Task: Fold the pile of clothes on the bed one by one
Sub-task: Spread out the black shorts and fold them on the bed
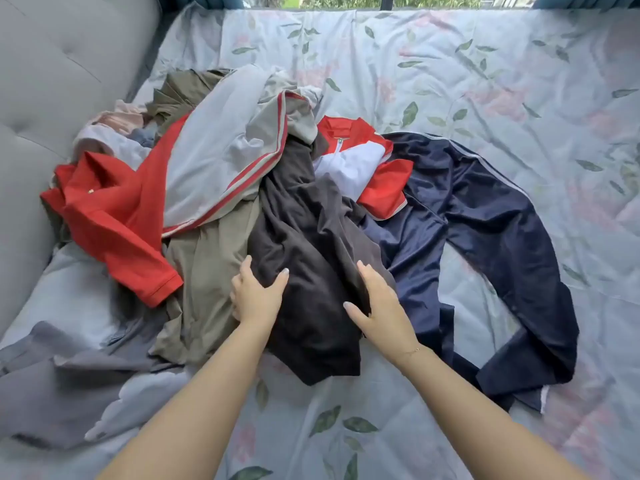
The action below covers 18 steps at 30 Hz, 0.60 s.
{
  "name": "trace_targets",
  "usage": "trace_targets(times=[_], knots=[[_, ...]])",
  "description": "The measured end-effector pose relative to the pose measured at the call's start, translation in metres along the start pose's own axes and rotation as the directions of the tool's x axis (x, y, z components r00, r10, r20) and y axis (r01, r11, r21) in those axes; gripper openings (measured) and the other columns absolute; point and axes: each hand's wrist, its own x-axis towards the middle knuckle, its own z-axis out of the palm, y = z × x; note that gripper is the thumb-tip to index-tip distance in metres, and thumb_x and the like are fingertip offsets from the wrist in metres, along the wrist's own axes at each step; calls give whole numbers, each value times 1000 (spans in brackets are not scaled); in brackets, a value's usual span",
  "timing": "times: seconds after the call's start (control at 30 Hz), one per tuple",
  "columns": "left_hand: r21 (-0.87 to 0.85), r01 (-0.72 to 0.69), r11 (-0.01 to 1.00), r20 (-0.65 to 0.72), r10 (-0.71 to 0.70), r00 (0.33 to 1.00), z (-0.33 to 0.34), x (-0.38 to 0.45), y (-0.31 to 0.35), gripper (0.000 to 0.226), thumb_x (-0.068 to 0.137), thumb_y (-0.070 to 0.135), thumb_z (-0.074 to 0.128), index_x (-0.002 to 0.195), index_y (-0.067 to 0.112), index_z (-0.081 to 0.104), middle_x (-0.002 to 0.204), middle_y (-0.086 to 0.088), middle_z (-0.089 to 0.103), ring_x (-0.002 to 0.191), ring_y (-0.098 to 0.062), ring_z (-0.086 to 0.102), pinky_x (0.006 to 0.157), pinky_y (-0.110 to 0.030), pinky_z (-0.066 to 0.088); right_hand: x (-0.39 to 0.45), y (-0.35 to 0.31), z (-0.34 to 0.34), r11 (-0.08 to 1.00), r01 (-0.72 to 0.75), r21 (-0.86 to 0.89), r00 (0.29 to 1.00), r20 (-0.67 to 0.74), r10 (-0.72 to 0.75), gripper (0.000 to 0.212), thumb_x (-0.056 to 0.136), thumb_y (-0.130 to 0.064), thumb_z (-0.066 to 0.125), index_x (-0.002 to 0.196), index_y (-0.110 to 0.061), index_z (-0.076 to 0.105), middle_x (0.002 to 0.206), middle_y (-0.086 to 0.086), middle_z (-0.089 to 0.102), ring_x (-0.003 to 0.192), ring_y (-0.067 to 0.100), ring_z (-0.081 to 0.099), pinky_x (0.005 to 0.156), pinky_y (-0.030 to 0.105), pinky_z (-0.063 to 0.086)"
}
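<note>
A pile of clothes lies on the bed [485,81], left of its middle. On top at the front is a dark brown garment [311,244]. My left hand [256,296] rests on its left edge, thumb spread over the cloth and fingers reaching under the fold. My right hand [377,303] lies on its right side with fingers straight and thumb out. Around it lie an olive garment [207,268], a red shirt [114,216], a grey jacket with red stripes [221,150], a red and white zip top [363,161] and navy track trousers [491,230].
A grey padded headboard [59,81] stands along the left. A grey sheet or garment [69,386] lies crumpled at the front left. The floral bedcover stretches to the right and the front. A window runs along the far edge.
</note>
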Motion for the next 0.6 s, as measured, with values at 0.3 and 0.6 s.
trace_targets(times=[0.3, 0.6], knots=[[-25, -366, 930, -160, 357, 920, -18, -20, -25, 10, 98, 17, 52, 98, 10, 59, 98, 2, 55, 89, -11, 51, 78, -19, 36, 5, 11, 29, 990, -96, 108, 988, -111, 108, 16, 96, -11, 51, 89, -16, 64, 82, -7, 61, 77, 14, 55, 71, 29, 44], [-305, -237, 922, -1, 248, 969, -42, -76, -42, 16, 104, 22, 39, 111, 16, 53, 107, 15, 60, 102, -6, 57, 89, -17, 43, -91, -13, 21, 681, -294, 670, 869, -109, 482, 24, 101, -15, 43, 84, 1, 51, 71, 2, 46, 63, 9, 39, 52, 13, 36]])
